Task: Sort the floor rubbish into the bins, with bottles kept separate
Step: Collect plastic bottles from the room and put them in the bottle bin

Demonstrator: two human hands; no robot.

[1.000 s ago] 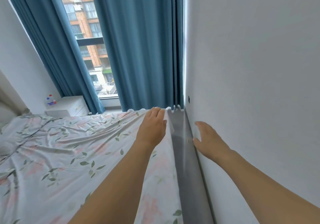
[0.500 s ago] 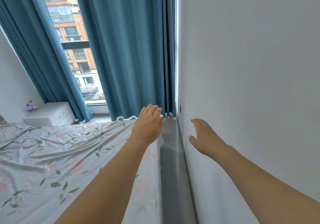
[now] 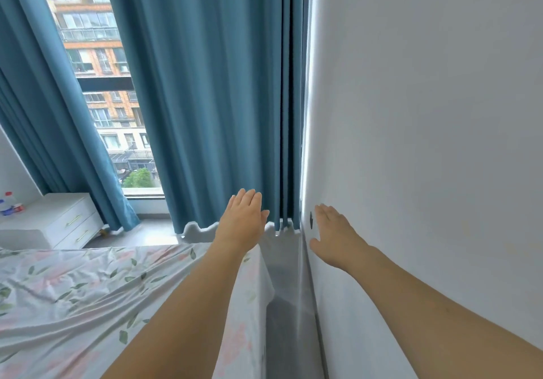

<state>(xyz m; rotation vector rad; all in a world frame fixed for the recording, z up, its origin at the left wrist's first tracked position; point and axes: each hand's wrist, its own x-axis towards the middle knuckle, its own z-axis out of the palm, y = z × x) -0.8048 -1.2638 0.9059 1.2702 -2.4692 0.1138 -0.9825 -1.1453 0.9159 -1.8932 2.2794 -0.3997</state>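
Hands reach forward over the narrow gap between the bed (image 3: 88,284) and the wall (image 3: 426,143); the left hand (image 3: 242,223) is raised above the bed's far right corner, palm down, its fingers (image 3: 248,199) straight and pressed close together, holding nothing; the right hand (image 3: 335,237) lies beside the wall, its fingers (image 3: 327,214) straight and together with the thumb set apart, and whether the palm truly touches the wall I cannot tell; just beside its fingertips a small dark mark (image 3: 311,219) sits on the wall. Grey floor (image 3: 291,320) shows in the gap along the bed's right edge; no rubbish can be made out on that strip. Across the bed spreads a crumpled sheet with green leaves and pink flowers; beyond the bed's far edge hang blue curtains (image 3: 217,99), parted at the left to show a window (image 3: 108,99) and buildings outside. Past the bed's far left corner stands a white chest of drawers (image 3: 58,220); on its top, at the picture's left edge, stand two bottles (image 3: 7,204), one with a red cap, one with a blue cap; beside them is a small red thing too blurred to name.
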